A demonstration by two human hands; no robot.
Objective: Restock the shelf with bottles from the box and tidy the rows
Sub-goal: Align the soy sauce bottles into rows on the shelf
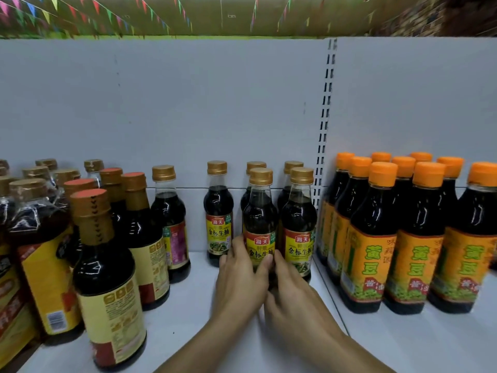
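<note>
- The white shelf (188, 313) fills the foreground, and two bare forearms reach over it from the bottom edge.
- At the front left stands a large dark bottle (107, 265) with a gold neck wrap and a red-topped cap. More of the same kind are crowded behind it.
- The left hand (239, 278) curls round the left side of a small soy sauce bottle (260, 211), with its thumb lying across the lower label.
- The right hand (293, 297) wraps the bottle's right side and lower part, fingers bent against the glass. The two hands meet in front of it.
- The held bottle is upright in the middle of the shelf. Its base is hidden by the hands, so whether it rests on the shelf cannot be told.
- Just to its right stands a twin bottle (299, 227), gold-capped with the same yellow label.
- Further back on the left, a third bottle (218, 211) stands apart, and two more gold caps show behind the front pair.
- Orange-capped bottles (376, 238) stand in rows in the right-hand bay, beyond a slotted upright (326, 103).
- Behind everything is the grey back panel (188, 103).
- Coloured bunting (94, 9) hangs above it.
</note>
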